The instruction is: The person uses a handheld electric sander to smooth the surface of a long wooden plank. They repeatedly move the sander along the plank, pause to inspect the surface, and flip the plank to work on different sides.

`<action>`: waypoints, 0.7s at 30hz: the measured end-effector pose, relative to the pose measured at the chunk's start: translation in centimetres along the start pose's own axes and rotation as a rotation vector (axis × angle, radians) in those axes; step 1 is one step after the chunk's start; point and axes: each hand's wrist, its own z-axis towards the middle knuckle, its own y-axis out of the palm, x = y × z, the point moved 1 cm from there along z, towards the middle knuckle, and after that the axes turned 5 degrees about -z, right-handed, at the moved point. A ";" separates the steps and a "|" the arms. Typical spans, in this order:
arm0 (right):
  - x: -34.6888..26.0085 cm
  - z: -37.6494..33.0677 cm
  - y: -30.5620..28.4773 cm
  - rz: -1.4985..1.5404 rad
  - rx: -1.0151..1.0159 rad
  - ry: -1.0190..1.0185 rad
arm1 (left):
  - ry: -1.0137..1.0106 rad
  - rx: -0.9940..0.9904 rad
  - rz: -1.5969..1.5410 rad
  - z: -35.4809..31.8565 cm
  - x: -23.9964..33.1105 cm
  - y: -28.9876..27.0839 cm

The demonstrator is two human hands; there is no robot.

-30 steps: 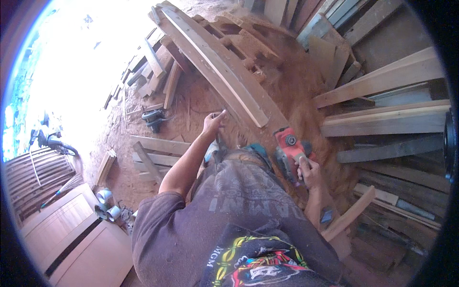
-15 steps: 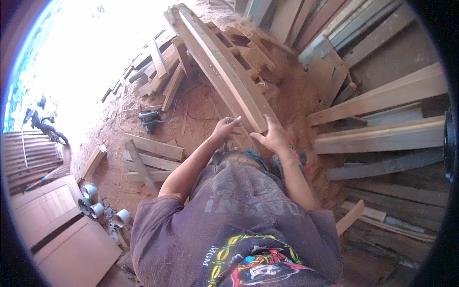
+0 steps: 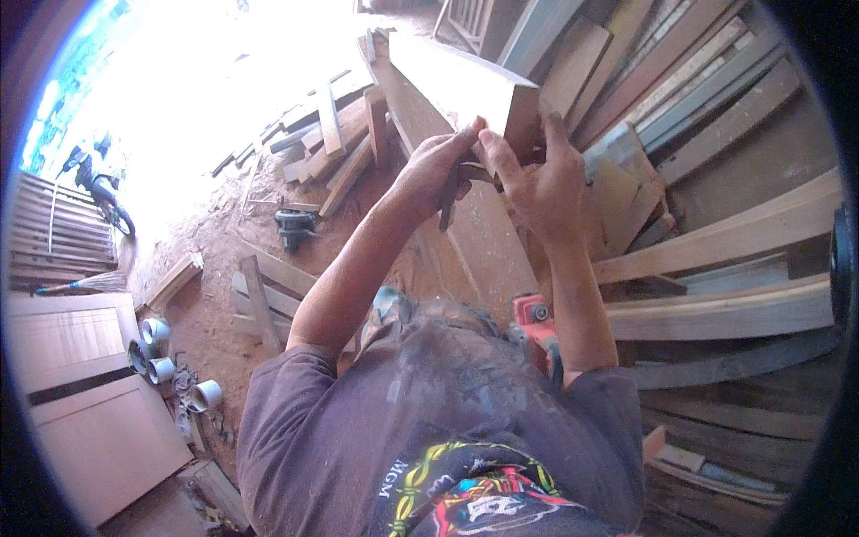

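A pale wooden beam (image 3: 456,76) is raised with its near end toward me, its far part washed out by glare. My right hand (image 3: 546,183) is closed on that near end, thumb along the lower edge and fingers at the right side. My left hand (image 3: 438,170) is closed beside the end, its fingertips touching the beam's corner. A thin dark angled strip (image 3: 446,204) hangs from the left hand; its exact kind is unclear. Below both hands lies a wide wooden plank (image 3: 488,237), sloping away to the far left.
A red power tool (image 3: 537,331) sits by my right side. On the sawdust-covered ground are a dark power tool (image 3: 295,229) and scrap boards (image 3: 259,304). Long boards (image 3: 725,309) lie stacked at right. Panels (image 3: 107,443) and white cups (image 3: 206,395) are at left; a motorbike (image 3: 103,192) stands far left.
The beam's near end has risen off the plank, with the right hand gripping it. Both hands moved up and away from my body. The left hand closed, and a dark strip now shows in it.
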 end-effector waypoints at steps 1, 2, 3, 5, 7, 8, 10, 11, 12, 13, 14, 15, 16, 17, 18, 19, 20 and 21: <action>0.0 1.0 0.2 0.001 0.031 -0.010 | 0.022 0.011 -0.012 0.2 0.6 0.3; 0.1 1.5 0.5 0.007 0.059 -0.013 | 0.037 0.028 -0.022 0.2 0.9 0.3; -0.1 1.9 0.6 -0.006 0.044 -0.018 | 0.051 0.043 -0.031 0.4 1.3 0.3; -0.4 2.3 0.3 -0.045 0.019 -0.016 | 0.058 0.066 -0.030 0.2 1.8 0.6; -1.4 2.4 -0.2 -0.038 -0.007 0.035 | 0.034 0.073 -0.026 0.4 1.9 0.7; -1.8 2.3 -0.3 -0.032 -0.016 0.067 | 0.008 0.073 -0.016 0.6 1.8 0.3; -1.9 2.5 -0.2 -0.074 -0.056 0.051 | 0.011 0.058 -0.022 0.8 1.5 -0.5; -1.9 2.5 -0.2 -0.100 -0.079 0.043 | 0.041 0.041 -0.044 0.7 1.0 -0.7; -1.7 2.4 0.1 -0.142 -0.022 -0.013 | 0.070 0.024 -0.066 0.8 0.7 -1.0; -1.6 2.4 0.1 -0.138 -0.013 -0.023 | 0.078 -0.014 -0.080 1.0 0.3 -1.3; -1.5 2.5 0.1 -0.129 -0.010 -0.038 | 0.088 -0.045 -0.096 1.2 0.2 -1.7; -1.4 2.6 0.2 -0.120 -0.006 -0.053 | 0.100 -0.075 -0.112 1.3 0.1 -1.8; -1.2 2.6 0.2 -0.112 -0.014 -0.038 | 0.101 -0.066 -0.115 1.4 0.0 -1.8; -1.0 2.6 0.3 -0.103 -0.022 -0.022 | 0.102 -0.055 -0.118 1.3 0.1 -1.7; -0.9 2.7 0.3 -0.093 -0.029 -0.007 | 0.103 -0.045 -0.120 1.3 0.2 -1.6; -0.9 2.8 0.4 -0.119 -0.016 -0.034 | 0.109 -0.047 -0.138 1.5 0.0 -1.7; -0.9 2.9 0.4 -0.144 -0.003 -0.063 | 0.116 -0.049 -0.157 1.7 -0.1 -1.9; -0.8 3.0 0.5 -0.169 0.011 -0.091 | 0.122 -0.051 -0.175 1.8 -0.2 -2.0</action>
